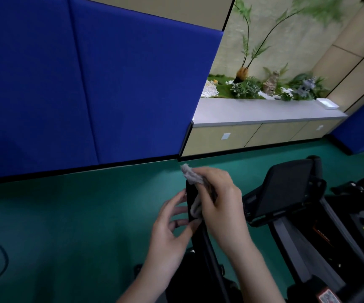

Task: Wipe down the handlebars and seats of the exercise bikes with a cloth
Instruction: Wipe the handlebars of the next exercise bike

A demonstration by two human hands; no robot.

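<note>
the smooth blue padded wall panels (89, 84), split by straight seams, fill the upper left of the frame, and below them the flat teal floor (67, 215) runs across the lower left and middle. at the upper right a long pale grey counter (264, 110) sits on tan flat-fronted cabinet doors (220, 138), with a bed of leafy green plants (253, 84) and white pebbles behind it. your exercise bike (290, 237) takes up the lower right, a matt black and grey frame with an angled, flat rectangular console (284, 189) tilted toward the upper left. the handlebar (189, 200) is at lower centre, a black rounded upright grip whose end stands just left of the console, with its bar curving down toward the bottom edge. your right hand (218, 202) comes in from the bottom and wraps round the grip from the right, fingers curled over the cloth (191, 174) and pressing it against the bar. your left hand (170, 228) is just left of the grip, fingers loosely bent with thumb and fingertips touching the bar's left side; you cannot tell whether they close round it. the cloth is grey, fuzzy and crumpled, one tuft poking out above your right fingers and a fold hanging down the grip under your palm.
</note>
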